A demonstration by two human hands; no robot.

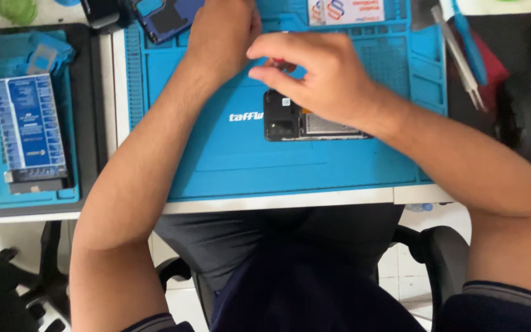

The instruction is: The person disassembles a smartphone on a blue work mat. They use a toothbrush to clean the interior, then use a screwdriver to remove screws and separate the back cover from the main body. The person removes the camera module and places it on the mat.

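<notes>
Your right hand (327,77) hovers just above the opened phone (305,120) lying on the blue work mat (228,154), fingers pinched around a small red-tipped object (279,63). Your left hand (222,31) rests curled beyond the phone; what it grips, you cannot tell. Tweezers (459,58) lie right of the phone.

Navy short sleeves; grey-striped cuffs

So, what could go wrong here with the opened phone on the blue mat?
1. The right hand pinches a small red-tipped item above the opened phone; if it slips, it could fall onto the exposed parts.
2. The right wrist passes over the phone and might nudge it.
3. The tweezers lie by the blue mat edge and could be knocked.
</notes>
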